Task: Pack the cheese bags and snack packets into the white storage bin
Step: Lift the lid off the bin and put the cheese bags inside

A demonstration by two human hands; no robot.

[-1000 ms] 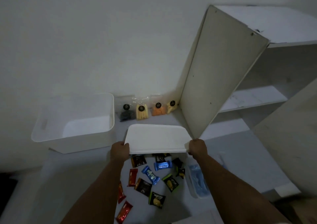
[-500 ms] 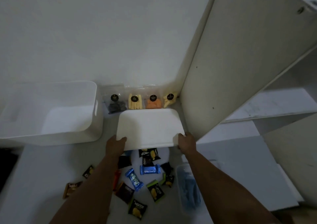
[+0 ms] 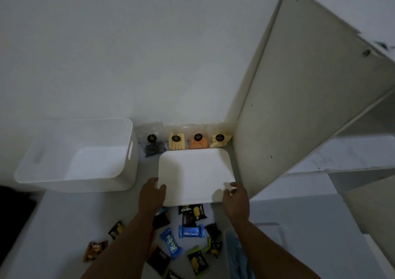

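Note:
The white storage bin [image 3: 85,184] stands open and empty at the left, against the wall. Several clear cheese bags [image 3: 176,143] with black labels lean in a row along the wall to its right. A flat white lid [image 3: 194,174] lies just in front of those bags. My left hand [image 3: 151,195] grips its near left corner and my right hand [image 3: 235,199] grips its near right corner. Snack packets [image 3: 191,231] in blue, green, black and brown are scattered on the surface below the lid and between my forearms; the lid hides some of them.
A tall white cabinet panel [image 3: 299,107] rises right beside the lid, with shelves [image 3: 352,154] behind it. A clear container holding something blue [image 3: 237,255] sits by my right forearm. One brown packet [image 3: 94,251] lies apart at the lower left.
Both hands have carried the lid away from me and lower, from above the snack packets to just in front of the cheese bags. More packets show at the left now.

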